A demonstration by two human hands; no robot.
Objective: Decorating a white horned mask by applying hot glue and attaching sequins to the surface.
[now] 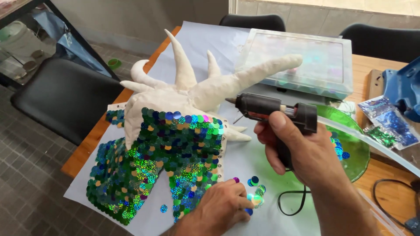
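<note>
My right hand (pixel 302 150) grips a black hot glue gun (pixel 273 110) with its nozzle pointing left toward a cream fabric piece with several long horns (pixel 192 85). A clear glue stick (pixel 372 142) trails out of the back of the gun to the right. The lower part of the fabric piece is covered with green and blue holographic sequins (pixel 153 166). My left hand (pixel 221 207) rests on the pale blue paper (pixel 249 161), fingertips pressed on loose sequins (pixel 253 190) beside the sequinned piece.
A green glass plate (pixel 354 153) with a few sequins lies behind my right hand. A clear compartment box (pixel 302 61) sits at the back, sequin bags (pixel 387 122) at right. A black cord (pixel 293 203) loops on the wooden table (pixel 385 188). Black chairs (pixel 65 96) surround it.
</note>
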